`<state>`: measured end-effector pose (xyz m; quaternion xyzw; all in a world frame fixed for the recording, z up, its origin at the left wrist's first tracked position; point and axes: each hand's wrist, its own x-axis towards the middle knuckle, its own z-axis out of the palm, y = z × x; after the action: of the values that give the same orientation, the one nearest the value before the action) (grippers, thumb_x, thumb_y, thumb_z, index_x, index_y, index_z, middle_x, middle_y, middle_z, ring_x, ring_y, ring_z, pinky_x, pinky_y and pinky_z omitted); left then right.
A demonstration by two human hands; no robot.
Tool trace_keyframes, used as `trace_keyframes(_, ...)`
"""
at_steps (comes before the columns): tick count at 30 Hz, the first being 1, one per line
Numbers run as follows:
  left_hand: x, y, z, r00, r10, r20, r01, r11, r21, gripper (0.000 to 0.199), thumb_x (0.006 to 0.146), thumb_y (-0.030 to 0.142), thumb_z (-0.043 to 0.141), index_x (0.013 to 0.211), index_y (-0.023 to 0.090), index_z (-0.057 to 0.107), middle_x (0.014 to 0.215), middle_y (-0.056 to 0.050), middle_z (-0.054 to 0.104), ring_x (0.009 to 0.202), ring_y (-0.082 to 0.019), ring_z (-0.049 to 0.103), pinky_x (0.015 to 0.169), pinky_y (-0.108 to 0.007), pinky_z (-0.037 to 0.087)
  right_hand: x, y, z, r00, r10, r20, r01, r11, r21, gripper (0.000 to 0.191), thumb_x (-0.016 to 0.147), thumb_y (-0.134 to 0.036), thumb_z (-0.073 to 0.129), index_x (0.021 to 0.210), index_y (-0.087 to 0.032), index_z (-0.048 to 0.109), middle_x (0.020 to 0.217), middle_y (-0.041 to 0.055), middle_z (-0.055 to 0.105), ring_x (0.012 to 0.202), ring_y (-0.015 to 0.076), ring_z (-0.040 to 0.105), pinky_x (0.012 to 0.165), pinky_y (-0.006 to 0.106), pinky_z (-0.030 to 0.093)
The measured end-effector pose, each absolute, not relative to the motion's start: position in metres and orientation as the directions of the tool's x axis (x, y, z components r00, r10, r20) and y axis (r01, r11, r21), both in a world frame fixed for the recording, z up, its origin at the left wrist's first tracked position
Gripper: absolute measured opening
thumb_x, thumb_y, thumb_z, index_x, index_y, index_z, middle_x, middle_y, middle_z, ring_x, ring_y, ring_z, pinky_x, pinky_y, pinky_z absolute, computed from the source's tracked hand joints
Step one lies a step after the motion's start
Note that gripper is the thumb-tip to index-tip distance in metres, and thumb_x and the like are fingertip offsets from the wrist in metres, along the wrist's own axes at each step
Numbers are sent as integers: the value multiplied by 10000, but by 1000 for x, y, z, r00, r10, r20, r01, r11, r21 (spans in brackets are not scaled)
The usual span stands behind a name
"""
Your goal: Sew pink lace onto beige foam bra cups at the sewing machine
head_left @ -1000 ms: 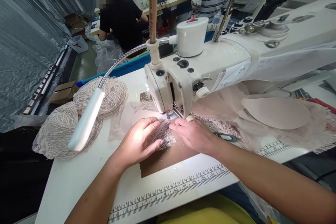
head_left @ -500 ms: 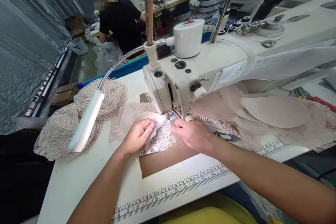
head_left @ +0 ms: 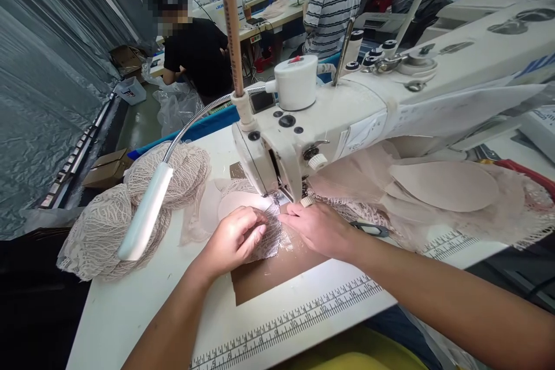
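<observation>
A white sewing machine (head_left: 329, 121) stands on the white table (head_left: 130, 300), its needle end just beyond my fingers. Under the needle lies a pale lace piece (head_left: 269, 237) on a brown patch (head_left: 277, 272) of the table. My left hand (head_left: 236, 237) pinches and presses the lace on the left of the needle. On the right, my right hand (head_left: 318, 228) lies flat on the fabric with its fingertips close to the presser foot. The needle itself is hidden by the machine head.
A pile of lace pieces (head_left: 125, 208) lies at the table's left, under a gooseneck lamp (head_left: 145, 214). Beige cups and lace (head_left: 442, 185) are heaped under the machine arm on the right. Printed rulers (head_left: 303, 318) run along the front edge. Two people (head_left: 195, 52) work at tables behind.
My left hand went from flat on the lace to pinching its edge, and has folded it closer to the needle. My right hand has barely moved. The view tilted slightly.
</observation>
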<state>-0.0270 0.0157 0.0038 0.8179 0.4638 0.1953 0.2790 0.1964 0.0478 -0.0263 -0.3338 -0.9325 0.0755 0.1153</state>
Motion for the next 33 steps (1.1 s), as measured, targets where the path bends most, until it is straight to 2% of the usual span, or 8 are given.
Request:
trace_keyframes(4,-21,21,-8,600,775,197,655,-618,435,279,906,215,454,1158,183,569,1147,-107,626,1052,-218,559,933,-395,453,197,48,-27,-763,629,147,602,775,-194,329,809,-63,457,1054,-195,631,884,43,595,687,138,452,554,293,242)
trace_keyframes(9,-16,24,-19,658,724,206,675,-689,264,314,908,227,461,1190,167,585,1231,-129,610,1060,-244,569,893,-424,491,198,48,-28,-763,626,163,601,779,-180,296,798,-49,456,991,-186,635,858,50,588,710,147,458,594,287,265)
trace_keyframes(15,-16,21,-17,670,723,166,675,-687,269,355,908,257,464,1228,146,573,1270,-124,590,1077,-259,554,896,-435,492,199,47,-28,-755,634,170,618,774,-141,284,779,-30,454,937,-188,631,832,42,587,700,154,448,580,295,247)
trace_keyframes(21,-15,22,-18,660,734,159,687,-676,267,379,910,277,455,1245,135,563,1292,-136,568,1124,-274,532,916,-443,474,197,47,-26,-733,658,172,643,753,-139,282,800,-37,441,931,-173,652,789,52,590,693,155,471,599,293,280)
trace_keyframes(28,-15,23,-23,641,746,180,715,-666,211,413,901,304,460,1270,136,542,1316,-153,536,1111,-298,519,920,-484,455,195,48,-24,-704,687,181,667,727,-163,352,800,-45,443,1067,-172,634,878,62,638,780,183,507,644,304,304)
trace_keyframes(33,-21,20,-24,645,738,198,698,-674,240,380,902,284,459,1245,155,564,1306,-151,546,1130,-297,501,932,-490,439,200,48,-26,-747,643,170,617,766,-182,368,791,-50,468,1084,-197,633,829,39,599,711,153,458,604,285,264)
